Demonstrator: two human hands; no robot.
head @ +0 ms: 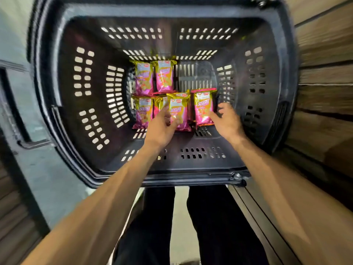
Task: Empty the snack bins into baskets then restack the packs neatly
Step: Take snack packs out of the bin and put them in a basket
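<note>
Your left hand (160, 129) pinches the middle pack (179, 113) in the near row on the black basket (86, 83) floor. Right hand (227, 123): spread fingers (212, 116) touch the right pack (203, 108) just beside it. Two far packs (165, 76) lie flat, side by side. Edges blurred.

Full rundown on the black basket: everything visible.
The basket is black plastic, deep, rectangular with rounded corners, seen from above. Slots pierce its walls and floor; a thick rim carries metal pivots on the near and far sides. It sits upright, open. At least six pink-and-gold snack packs lie on its floor in two rows; the far right floor is bare. Both arms reach in: the left hand pinches the middle pack, the right hand touches the rightmost pack.
</note>
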